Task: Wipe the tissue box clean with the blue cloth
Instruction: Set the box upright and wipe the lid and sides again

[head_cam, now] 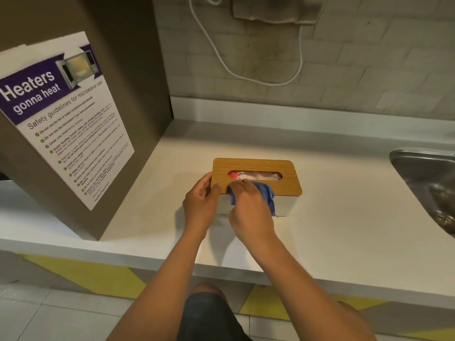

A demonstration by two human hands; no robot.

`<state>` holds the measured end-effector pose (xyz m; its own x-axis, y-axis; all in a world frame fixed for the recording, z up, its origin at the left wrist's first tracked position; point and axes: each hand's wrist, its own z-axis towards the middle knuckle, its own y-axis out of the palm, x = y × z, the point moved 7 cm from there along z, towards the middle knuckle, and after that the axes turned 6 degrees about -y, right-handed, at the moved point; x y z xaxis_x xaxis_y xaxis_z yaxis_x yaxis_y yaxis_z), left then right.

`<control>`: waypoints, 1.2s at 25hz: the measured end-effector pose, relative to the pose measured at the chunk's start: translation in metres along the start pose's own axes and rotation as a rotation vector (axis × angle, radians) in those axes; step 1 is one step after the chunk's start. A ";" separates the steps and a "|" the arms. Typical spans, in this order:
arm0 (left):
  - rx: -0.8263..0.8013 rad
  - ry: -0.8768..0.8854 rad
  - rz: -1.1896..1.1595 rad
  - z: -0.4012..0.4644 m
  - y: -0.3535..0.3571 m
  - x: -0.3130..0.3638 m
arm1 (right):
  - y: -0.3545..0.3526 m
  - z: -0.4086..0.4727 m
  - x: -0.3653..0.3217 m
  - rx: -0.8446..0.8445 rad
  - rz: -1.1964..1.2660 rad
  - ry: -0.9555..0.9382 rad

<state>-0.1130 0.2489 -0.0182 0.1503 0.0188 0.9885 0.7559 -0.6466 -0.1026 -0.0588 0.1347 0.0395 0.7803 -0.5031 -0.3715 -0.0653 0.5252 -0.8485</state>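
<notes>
Two hands work on a tissue box on a white table.

The tissue box [261, 168], with a wooden lid and pale sides, sits on the table [344, 217] between a brown panel bearing a poster [64, 119] and a metal sink [428, 183]. The left hand [200, 203] grasps the box's near left corner, thumb on the lid. The right hand [248, 207] is clenched around the blue cloth [267, 195], pressing it on the lid's near edge, with cloth hanging over the front side.
</notes>
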 end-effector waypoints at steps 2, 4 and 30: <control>0.012 0.018 0.033 -0.002 -0.002 0.002 | -0.021 -0.011 0.030 0.050 -0.026 0.040; 0.005 0.034 0.083 -0.001 -0.002 0.000 | -0.044 -0.024 0.068 0.138 -0.070 0.104; -0.120 -0.028 0.193 0.028 0.017 0.007 | -0.058 0.021 0.123 -0.150 -0.245 0.372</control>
<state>-0.0814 0.2589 -0.0164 0.3040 -0.0942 0.9480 0.6303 -0.7263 -0.2742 0.0542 0.0567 0.0504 0.5099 -0.8259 -0.2404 -0.0176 0.2694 -0.9629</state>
